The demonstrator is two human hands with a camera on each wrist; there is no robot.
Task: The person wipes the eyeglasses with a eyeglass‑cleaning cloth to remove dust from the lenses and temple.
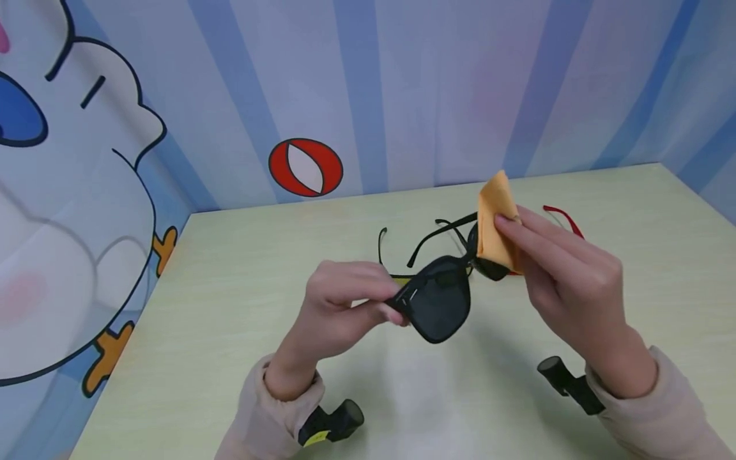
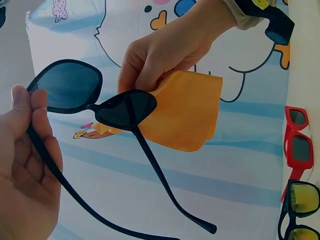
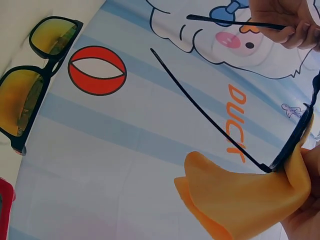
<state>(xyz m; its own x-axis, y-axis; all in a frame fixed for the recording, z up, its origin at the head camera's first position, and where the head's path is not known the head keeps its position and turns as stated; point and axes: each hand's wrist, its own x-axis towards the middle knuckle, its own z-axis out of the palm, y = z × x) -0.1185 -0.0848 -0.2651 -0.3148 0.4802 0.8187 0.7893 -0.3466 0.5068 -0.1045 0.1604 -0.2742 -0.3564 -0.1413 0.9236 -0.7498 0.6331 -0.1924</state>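
Black sunglasses (image 1: pixel 438 300) with dark lenses are held up above the table, their temples unfolded and pointing away. My left hand (image 1: pixel 351 300) pinches them at one hinge corner, thumb and fingers on the frame. In my right hand (image 1: pixel 575 281) is an orange cloth (image 1: pixel 496 223), pinched over the other lens. The left wrist view shows the cloth (image 2: pixel 185 112) hanging behind that lens, with the right hand (image 2: pixel 160 55) gripping its upper part. From the right wrist, the cloth (image 3: pixel 245 195) is folded over the frame's edge; part of that hand is hidden behind it.
Behind the held pair, sunglasses with yellow mirrored lenses (image 3: pixel 22 100) lie on the pale table (image 1: pixel 230 275). Red-framed sunglasses (image 2: pixel 300 145) lie beside them. A patterned cartoon backdrop (image 1: pixel 402 83) stands along the table's far edge and left side.
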